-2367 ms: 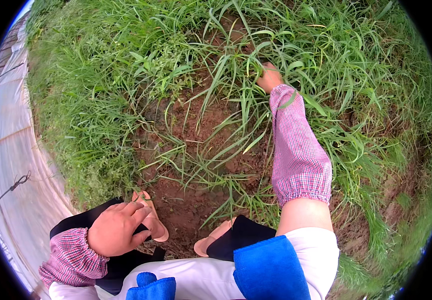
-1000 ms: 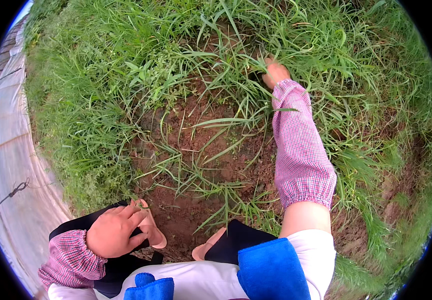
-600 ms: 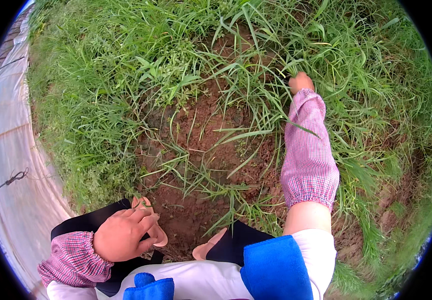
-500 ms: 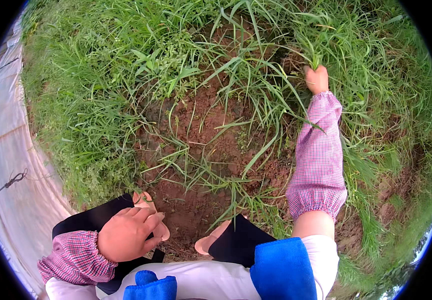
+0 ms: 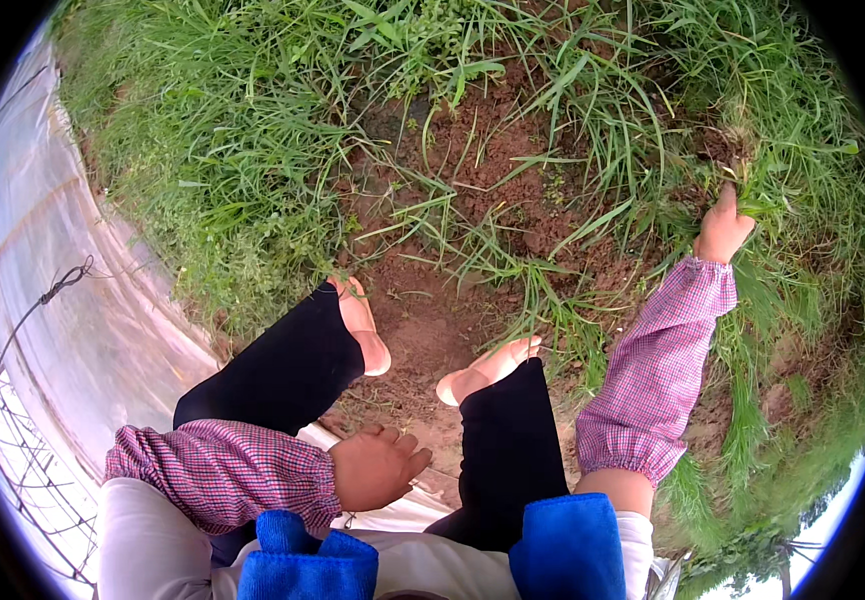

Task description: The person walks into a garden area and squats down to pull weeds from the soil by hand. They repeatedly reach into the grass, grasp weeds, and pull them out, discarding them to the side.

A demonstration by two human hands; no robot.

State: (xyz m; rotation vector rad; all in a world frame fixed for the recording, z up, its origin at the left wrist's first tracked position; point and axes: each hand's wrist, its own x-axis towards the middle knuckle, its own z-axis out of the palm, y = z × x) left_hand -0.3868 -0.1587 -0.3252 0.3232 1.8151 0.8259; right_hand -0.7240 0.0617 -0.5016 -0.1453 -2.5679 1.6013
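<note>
My right hand is stretched out to the far right, closed round a tuft of grass. Just beyond its fingers shows a brownish clump of roots and soil; the leaves around make it hard to tell where the held tuft ends. My left hand hangs near my body between my legs, back up, with its fingers loosely apart and nothing in them. Both forearms wear red-and-white checked sleeve covers.
My bare feet stand on reddish soil with sparse grass blades. Dense grass grows ahead and to both sides. A whitish plastic sheet runs along the left, with a dark cord over it.
My right hand has moved right and nearer with the grass, and a soil-coated root clump shows beside it. My left hand has come from beside my left foot to between my legs. The view has shifted.
</note>
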